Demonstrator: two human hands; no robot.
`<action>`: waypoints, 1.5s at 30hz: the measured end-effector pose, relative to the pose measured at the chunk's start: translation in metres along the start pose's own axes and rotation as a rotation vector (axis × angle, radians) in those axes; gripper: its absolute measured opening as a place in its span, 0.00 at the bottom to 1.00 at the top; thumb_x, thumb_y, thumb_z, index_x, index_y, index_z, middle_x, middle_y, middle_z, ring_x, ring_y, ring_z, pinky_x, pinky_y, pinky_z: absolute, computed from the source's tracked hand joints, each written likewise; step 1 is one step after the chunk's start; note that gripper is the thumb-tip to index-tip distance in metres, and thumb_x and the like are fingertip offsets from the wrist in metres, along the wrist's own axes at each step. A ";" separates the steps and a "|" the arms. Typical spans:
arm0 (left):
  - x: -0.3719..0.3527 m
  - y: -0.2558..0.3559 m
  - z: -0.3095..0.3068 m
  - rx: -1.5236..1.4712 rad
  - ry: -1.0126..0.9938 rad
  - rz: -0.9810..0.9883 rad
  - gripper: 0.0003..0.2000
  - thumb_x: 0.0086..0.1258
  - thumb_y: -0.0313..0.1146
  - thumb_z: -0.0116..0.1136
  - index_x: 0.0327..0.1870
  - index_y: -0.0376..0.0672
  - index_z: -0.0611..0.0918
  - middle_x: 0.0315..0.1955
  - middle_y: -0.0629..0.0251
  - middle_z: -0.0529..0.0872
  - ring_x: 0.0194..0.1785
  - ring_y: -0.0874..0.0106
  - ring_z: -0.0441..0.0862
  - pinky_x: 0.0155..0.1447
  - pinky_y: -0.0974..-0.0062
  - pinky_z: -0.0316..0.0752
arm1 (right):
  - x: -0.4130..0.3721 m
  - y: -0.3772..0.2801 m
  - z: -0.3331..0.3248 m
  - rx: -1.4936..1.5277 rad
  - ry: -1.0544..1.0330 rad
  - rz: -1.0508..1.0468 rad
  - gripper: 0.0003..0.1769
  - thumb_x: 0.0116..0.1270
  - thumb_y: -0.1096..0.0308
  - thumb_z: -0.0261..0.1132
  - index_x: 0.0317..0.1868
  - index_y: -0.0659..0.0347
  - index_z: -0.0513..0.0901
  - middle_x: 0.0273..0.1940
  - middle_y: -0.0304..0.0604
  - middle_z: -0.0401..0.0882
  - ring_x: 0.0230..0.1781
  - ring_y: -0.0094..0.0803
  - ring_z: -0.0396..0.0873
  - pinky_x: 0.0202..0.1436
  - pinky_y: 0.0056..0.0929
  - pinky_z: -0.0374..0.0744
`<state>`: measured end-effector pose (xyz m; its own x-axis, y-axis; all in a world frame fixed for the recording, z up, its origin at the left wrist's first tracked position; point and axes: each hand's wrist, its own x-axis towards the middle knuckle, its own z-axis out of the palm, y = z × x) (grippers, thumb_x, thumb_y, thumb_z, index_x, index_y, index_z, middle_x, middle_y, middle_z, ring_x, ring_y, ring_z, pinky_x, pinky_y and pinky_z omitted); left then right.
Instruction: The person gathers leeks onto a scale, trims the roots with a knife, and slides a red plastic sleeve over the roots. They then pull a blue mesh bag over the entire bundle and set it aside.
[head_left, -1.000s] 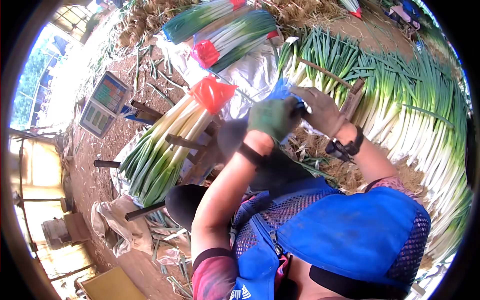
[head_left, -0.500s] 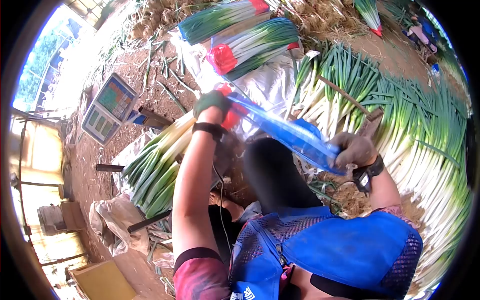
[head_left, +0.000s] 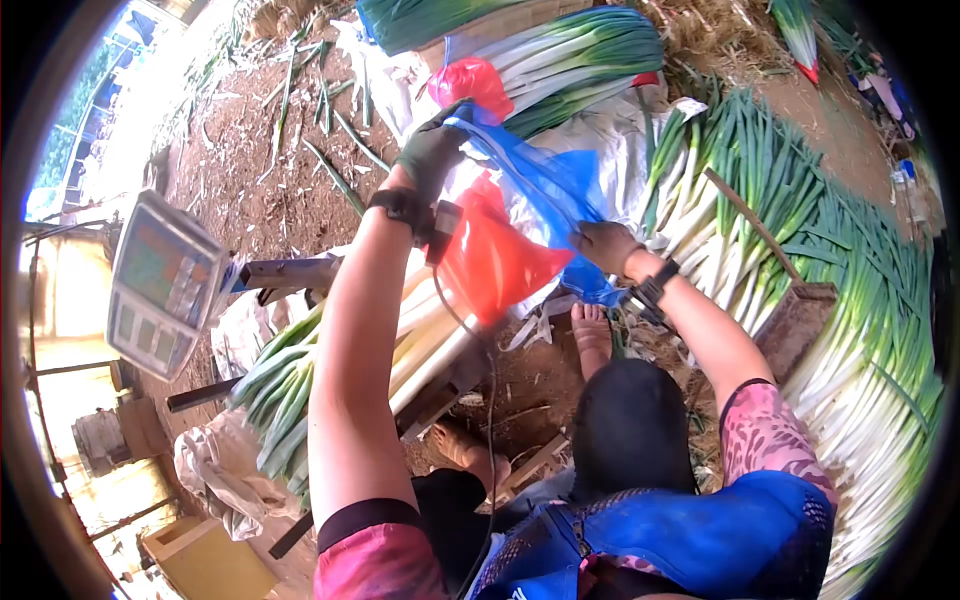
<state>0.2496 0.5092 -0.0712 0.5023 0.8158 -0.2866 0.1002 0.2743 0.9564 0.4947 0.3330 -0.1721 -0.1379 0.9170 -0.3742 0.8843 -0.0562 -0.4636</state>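
A blue plastic bag (head_left: pixel 545 180) stretches between my two gloved hands. My left hand (head_left: pixel 435 150) is closed on its upper left end, and my right hand (head_left: pixel 605 247) is closed on its lower right part. Below my left hand, a red plastic bag (head_left: pixel 495 255) hangs over the white ends of a bundle of green onions (head_left: pixel 290 385), which lies on a metal stand behind my left forearm. The fingertips of both hands are partly hidden by the blue plastic.
A scale display (head_left: pixel 165 285) stands at the left. Bundled onions (head_left: pixel 570 65) with a red wrap (head_left: pixel 470 88) lie on white sheeting at the top. Loose onions (head_left: pixel 840 300) cover the ground at the right, with a long-handled tool (head_left: pixel 795 320) on them.
My right hand has moved left and up, and my left hand slightly up, with the blue bag between them now spread wider. The red bag shows more fully. The view has shifted.
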 end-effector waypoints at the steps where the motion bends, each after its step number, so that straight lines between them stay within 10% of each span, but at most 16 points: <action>1: 0.011 -0.012 -0.011 0.092 0.074 -0.062 0.22 0.72 0.47 0.56 0.65 0.50 0.76 0.53 0.77 0.81 0.58 0.79 0.76 0.61 0.74 0.67 | 0.023 0.003 0.019 0.028 0.094 -0.072 0.22 0.75 0.52 0.48 0.46 0.62 0.80 0.42 0.59 0.83 0.48 0.54 0.81 0.52 0.45 0.77; 6: 0.071 -0.125 -0.096 0.726 -0.167 -0.140 0.20 0.78 0.38 0.37 0.65 0.40 0.73 0.55 0.63 0.80 0.58 0.70 0.74 0.62 0.70 0.69 | 0.101 -0.011 0.078 -0.001 -0.368 -0.286 0.20 0.73 0.59 0.50 0.56 0.62 0.78 0.52 0.53 0.82 0.52 0.47 0.81 0.56 0.37 0.77; 11: -0.001 -0.085 -0.073 1.058 -0.257 -0.490 0.29 0.72 0.57 0.46 0.57 0.39 0.80 0.50 0.56 0.85 0.45 0.66 0.82 0.54 0.64 0.74 | 0.036 0.020 0.110 -0.370 -0.095 -0.734 0.23 0.71 0.75 0.50 0.66 0.67 0.69 0.63 0.45 0.75 0.60 0.38 0.77 0.63 0.33 0.76; 15: -0.017 -0.083 -0.101 1.133 -0.327 -0.460 0.28 0.73 0.56 0.45 0.48 0.36 0.83 0.38 0.57 0.87 0.40 0.67 0.80 0.50 0.66 0.73 | -0.016 -0.002 0.071 1.419 -0.428 -0.159 0.16 0.76 0.66 0.55 0.58 0.65 0.77 0.49 0.40 0.84 0.45 0.30 0.81 0.53 0.30 0.78; 19: -0.047 -0.061 -0.103 1.227 -0.381 -0.526 0.26 0.74 0.55 0.42 0.47 0.40 0.83 0.39 0.57 0.88 0.43 0.64 0.82 0.52 0.65 0.73 | -0.036 -0.083 0.037 0.658 -0.270 -0.343 0.14 0.75 0.60 0.57 0.50 0.61 0.82 0.37 0.42 0.85 0.37 0.32 0.83 0.47 0.30 0.80; 25: -0.100 -0.132 -0.205 1.488 -0.330 -0.371 0.21 0.71 0.36 0.44 0.64 0.49 0.76 0.56 0.59 0.83 0.59 0.66 0.79 0.63 0.69 0.73 | -0.031 -0.207 0.087 0.023 -0.587 -1.066 0.20 0.65 0.55 0.62 0.46 0.63 0.81 0.39 0.53 0.84 0.44 0.49 0.83 0.48 0.40 0.80; 29: -0.108 -0.055 -0.137 1.673 -0.446 -0.750 0.20 0.66 0.27 0.50 0.59 0.47 0.79 0.49 0.57 0.86 0.52 0.70 0.83 0.56 0.70 0.76 | -0.027 -0.182 0.101 0.185 -0.732 -0.847 0.26 0.65 0.50 0.63 0.52 0.63 0.80 0.45 0.52 0.84 0.49 0.47 0.82 0.52 0.39 0.78; 31: -0.081 -0.094 -0.220 1.496 -0.590 -0.884 0.21 0.64 0.28 0.51 0.60 0.49 0.78 0.48 0.52 0.86 0.49 0.67 0.84 0.53 0.71 0.79 | -0.027 -0.138 0.056 0.455 -0.833 -0.563 0.34 0.63 0.42 0.62 0.60 0.59 0.78 0.52 0.54 0.82 0.55 0.47 0.80 0.57 0.42 0.76; 32: -0.074 -0.072 -0.202 1.601 -0.615 -0.720 0.22 0.64 0.28 0.51 0.61 0.49 0.78 0.50 0.51 0.85 0.50 0.65 0.84 0.55 0.71 0.78 | -0.022 -0.121 0.037 0.489 -0.953 -0.343 0.37 0.64 0.38 0.60 0.62 0.57 0.77 0.53 0.52 0.82 0.56 0.42 0.79 0.58 0.38 0.76; 33: -0.068 -0.048 -0.172 1.643 -0.477 -0.573 0.20 0.65 0.29 0.52 0.60 0.48 0.78 0.49 0.52 0.85 0.50 0.64 0.85 0.54 0.70 0.79 | -0.018 -0.082 0.071 0.533 -0.635 -0.370 0.39 0.63 0.33 0.60 0.62 0.56 0.78 0.50 0.48 0.84 0.52 0.38 0.81 0.54 0.35 0.78; 35: -0.056 -0.015 -0.119 1.624 -0.053 -0.300 0.15 0.68 0.34 0.54 0.54 0.42 0.81 0.45 0.57 0.88 0.46 0.65 0.86 0.52 0.68 0.80 | -0.016 -0.053 0.074 1.012 -0.644 0.054 0.28 0.65 0.45 0.64 0.56 0.57 0.81 0.47 0.43 0.84 0.48 0.32 0.81 0.50 0.30 0.80; 37: -0.020 -0.052 -0.116 1.432 -0.146 -0.127 0.14 0.69 0.35 0.55 0.51 0.40 0.83 0.44 0.54 0.87 0.46 0.62 0.86 0.51 0.69 0.81 | -0.019 -0.046 0.061 1.304 -0.517 0.306 0.16 0.68 0.62 0.67 0.52 0.60 0.82 0.41 0.37 0.85 0.40 0.26 0.83 0.46 0.25 0.81; 40: 0.006 -0.065 -0.061 1.755 -0.523 -0.051 0.15 0.70 0.40 0.54 0.46 0.39 0.85 0.41 0.50 0.87 0.43 0.59 0.87 0.48 0.70 0.81 | -0.014 -0.055 0.075 1.101 -0.414 0.118 0.15 0.68 0.63 0.66 0.50 0.63 0.82 0.39 0.40 0.85 0.38 0.28 0.83 0.44 0.26 0.81; 44: 0.003 -0.092 -0.102 1.987 -0.629 -0.284 0.14 0.61 0.37 0.55 0.41 0.40 0.88 0.41 0.48 0.86 0.44 0.56 0.86 0.48 0.65 0.79 | 0.022 -0.078 0.121 0.296 -0.552 -0.500 0.20 0.71 0.56 0.61 0.50 0.66 0.82 0.40 0.49 0.85 0.38 0.34 0.83 0.46 0.32 0.80; 45: -0.015 -0.122 -0.143 1.917 -0.358 -0.289 0.13 0.64 0.31 0.52 0.42 0.41 0.88 0.46 0.51 0.86 0.50 0.55 0.85 0.51 0.63 0.79 | 0.023 -0.094 0.126 0.152 -0.526 -0.625 0.21 0.71 0.54 0.58 0.48 0.65 0.82 0.42 0.48 0.84 0.42 0.34 0.83 0.49 0.32 0.79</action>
<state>0.1068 0.5364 -0.1916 0.3997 0.6657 -0.6301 0.7107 -0.6593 -0.2457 0.3527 0.3098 -0.2384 -0.8076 0.4949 -0.3207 0.5107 0.3150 -0.7999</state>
